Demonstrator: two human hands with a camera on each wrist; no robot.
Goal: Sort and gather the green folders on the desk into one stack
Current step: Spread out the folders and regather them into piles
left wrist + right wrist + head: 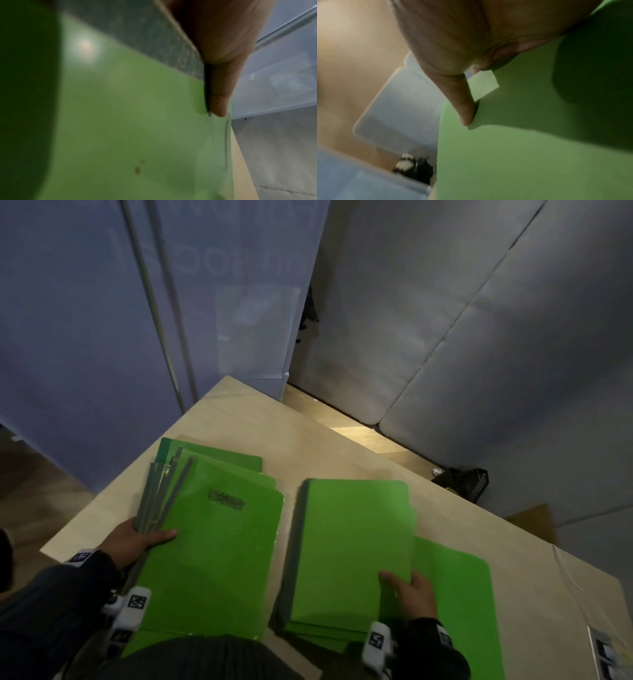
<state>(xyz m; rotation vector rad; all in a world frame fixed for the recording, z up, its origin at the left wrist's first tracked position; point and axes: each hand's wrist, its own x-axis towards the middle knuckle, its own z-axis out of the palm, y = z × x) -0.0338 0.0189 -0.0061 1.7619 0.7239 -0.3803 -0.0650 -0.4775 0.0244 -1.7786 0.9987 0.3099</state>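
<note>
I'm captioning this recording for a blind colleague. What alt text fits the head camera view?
Two piles of flat green folders lie side by side on a pale wooden desk. The left hand grips the grey spines of the fanned left pile, while the right hand holds the right pile's near edge.

The head view is dim and bluish, with straight lines bowed by the wide lens. A warm patch of light falls on the floor (pixel 346 429) beyond the worktop (pixel 342 460). Both wrist views are soft and blurred, heavily shadowed, with a pale glare spot on the green folder (pixel 85 44).
</note>
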